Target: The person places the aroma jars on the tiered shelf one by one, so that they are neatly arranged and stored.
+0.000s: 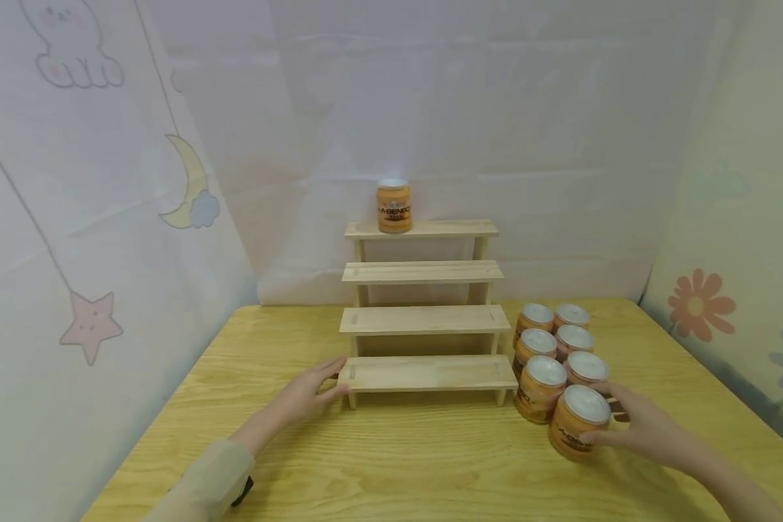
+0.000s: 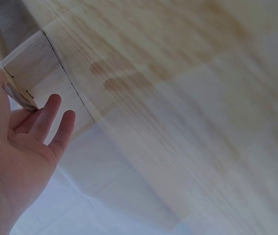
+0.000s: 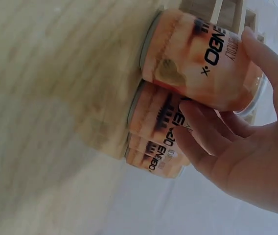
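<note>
A four-tier wooden display stand (image 1: 424, 319) stands on the table, with one orange can (image 1: 394, 208) on its top shelf. At the left end of the lowest shelf, my left hand (image 1: 313, 391) grips the board; in the left wrist view the thumb and fingers lie on either side of the board end (image 2: 19, 95). My right hand (image 1: 646, 428) holds the nearest orange can (image 1: 577, 428), thumb on one side and fingers on the other. Seen from the right wrist, that can (image 3: 197, 63) stands beside others, its lettering partly showing.
Several more orange cans with silver lids (image 1: 540, 388) stand in two close rows right of the stand. The wooden table (image 1: 391, 464) reaches back to a white cloth backdrop (image 1: 444, 130). Printed cloth hangs at both sides.
</note>
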The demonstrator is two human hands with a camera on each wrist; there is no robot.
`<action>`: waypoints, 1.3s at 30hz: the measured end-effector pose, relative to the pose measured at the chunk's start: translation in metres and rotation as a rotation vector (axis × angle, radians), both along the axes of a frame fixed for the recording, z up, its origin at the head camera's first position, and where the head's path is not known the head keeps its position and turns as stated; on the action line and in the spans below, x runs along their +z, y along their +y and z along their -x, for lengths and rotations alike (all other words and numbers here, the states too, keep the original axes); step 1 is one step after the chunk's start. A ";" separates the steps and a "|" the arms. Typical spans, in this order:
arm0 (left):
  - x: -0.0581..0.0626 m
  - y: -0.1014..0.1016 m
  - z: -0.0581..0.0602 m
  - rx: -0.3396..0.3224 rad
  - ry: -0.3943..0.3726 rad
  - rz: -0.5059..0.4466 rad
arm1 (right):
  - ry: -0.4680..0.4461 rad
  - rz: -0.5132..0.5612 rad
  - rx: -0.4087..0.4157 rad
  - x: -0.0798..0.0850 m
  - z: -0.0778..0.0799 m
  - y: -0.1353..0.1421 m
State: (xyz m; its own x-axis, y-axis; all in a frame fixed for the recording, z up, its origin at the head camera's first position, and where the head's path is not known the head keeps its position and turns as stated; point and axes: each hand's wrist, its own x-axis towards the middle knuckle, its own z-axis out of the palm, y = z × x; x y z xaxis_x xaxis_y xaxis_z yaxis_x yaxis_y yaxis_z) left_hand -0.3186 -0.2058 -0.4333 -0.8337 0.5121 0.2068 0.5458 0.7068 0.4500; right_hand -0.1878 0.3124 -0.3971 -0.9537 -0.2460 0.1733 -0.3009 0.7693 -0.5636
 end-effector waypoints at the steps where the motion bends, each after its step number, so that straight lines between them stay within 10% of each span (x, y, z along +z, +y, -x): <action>1: 0.000 0.000 0.000 0.004 -0.006 -0.001 | -0.024 0.015 -0.003 -0.001 0.000 -0.001; 20: -0.001 0.000 -0.001 -0.010 0.004 0.015 | -0.011 0.067 -0.104 -0.014 -0.005 -0.012; 39: -0.001 -0.001 0.001 -0.007 0.015 0.015 | -0.046 0.124 -0.131 0.025 -0.012 -0.012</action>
State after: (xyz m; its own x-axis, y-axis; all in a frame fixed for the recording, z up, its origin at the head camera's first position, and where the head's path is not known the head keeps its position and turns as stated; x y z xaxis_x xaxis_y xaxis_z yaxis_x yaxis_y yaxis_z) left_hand -0.3197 -0.2065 -0.4347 -0.8268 0.5215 0.2109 0.5575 0.7095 0.4310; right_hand -0.1758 0.3007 -0.3723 -0.9838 -0.0986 0.1495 -0.1740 0.7243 -0.6672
